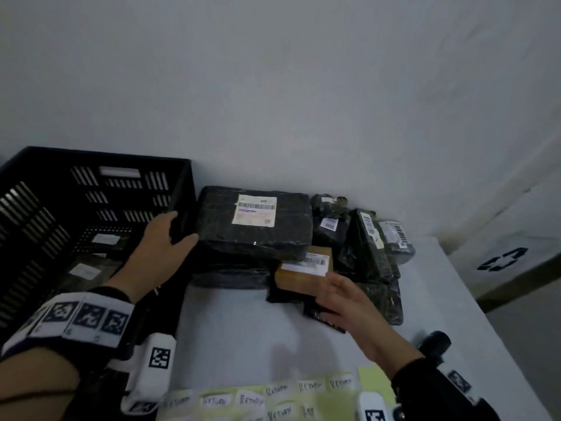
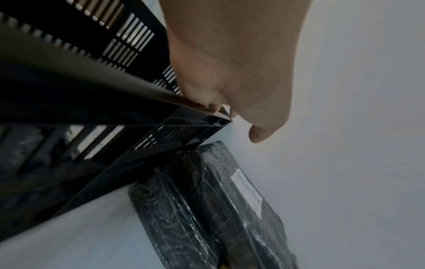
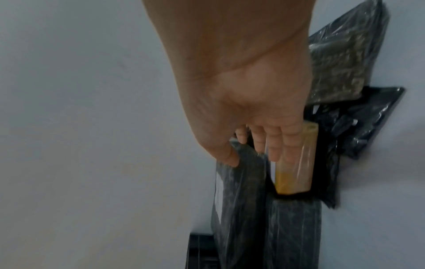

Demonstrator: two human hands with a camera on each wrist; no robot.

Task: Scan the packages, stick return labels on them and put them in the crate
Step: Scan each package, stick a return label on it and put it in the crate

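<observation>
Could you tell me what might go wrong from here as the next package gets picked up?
1. The right hand reaches, fingers extended, toward the brown package, which lies on black bags among leaning parcels; pulling it out may topple the narrow upright parcel beside it.
2. The left hand grips the crate at its rim; a tug could shift it against the large black package beside it.
3. The return labels lie at the table's near edge, where a forearm could brush them off.
</observation>
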